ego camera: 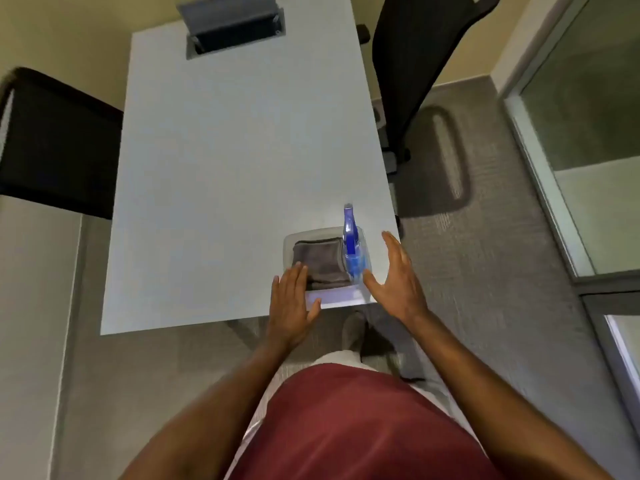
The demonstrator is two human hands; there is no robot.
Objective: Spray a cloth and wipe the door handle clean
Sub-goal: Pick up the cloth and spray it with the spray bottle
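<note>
A folded grey cloth (320, 263) lies in a clear plastic tray (308, 234) at the near right corner of the white table (242, 161). A blue spray bottle (353, 245) stands upright in the tray's right side. My left hand (291, 304) is open, palm down, its fingertips over the near left edge of the cloth. My right hand (398, 278) is open just right of the bottle, thumb close to the bottle's base, holding nothing. No door handle is in view.
A black office chair (422, 64) stands at the table's right side and another black chair (55, 143) at its left. A grey cable box (235, 29) with a raised lid sits at the table's far end. A glass partition (581, 133) runs along the right, over grey carpet.
</note>
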